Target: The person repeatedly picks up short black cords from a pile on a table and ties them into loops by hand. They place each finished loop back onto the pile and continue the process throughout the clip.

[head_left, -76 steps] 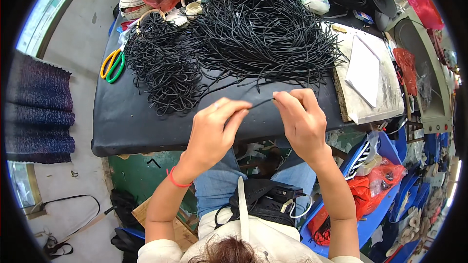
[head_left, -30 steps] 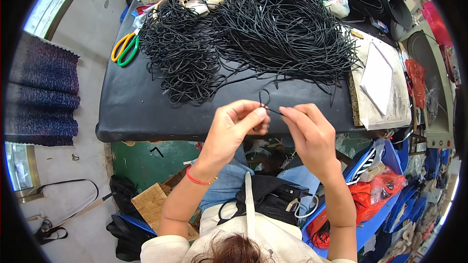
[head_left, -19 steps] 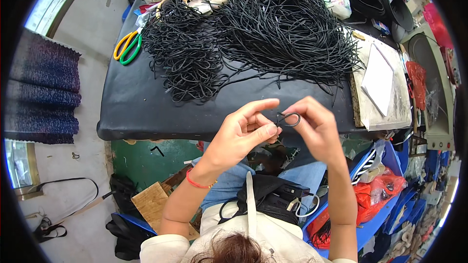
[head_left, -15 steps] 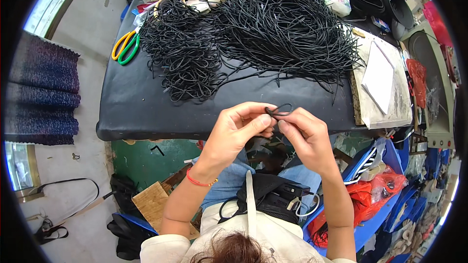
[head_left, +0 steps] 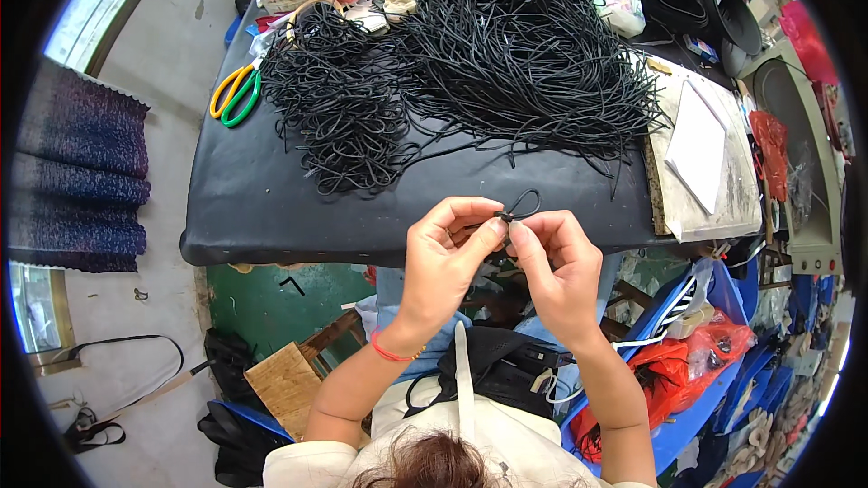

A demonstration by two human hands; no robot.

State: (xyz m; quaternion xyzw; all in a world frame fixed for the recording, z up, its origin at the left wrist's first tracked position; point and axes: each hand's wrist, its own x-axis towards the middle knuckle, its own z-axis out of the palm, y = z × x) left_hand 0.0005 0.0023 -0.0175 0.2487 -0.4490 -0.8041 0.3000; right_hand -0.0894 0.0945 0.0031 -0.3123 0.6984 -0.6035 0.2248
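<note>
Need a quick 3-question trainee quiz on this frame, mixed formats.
1. True or false: both hands pinch the same short black cord.
2. The scissors lie on which side of the cord heaps? A) the person's left B) the person's right C) on top of them
3. Fill in: the cord between the left hand and right hand is bent into a small ____.

Key: 1 true; 2 A; 3 loop.

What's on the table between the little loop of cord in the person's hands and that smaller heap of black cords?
Only bare black tabletop lies between the cord loop, pinched by both hands, and the smaller cord heap, in the head view.
</note>
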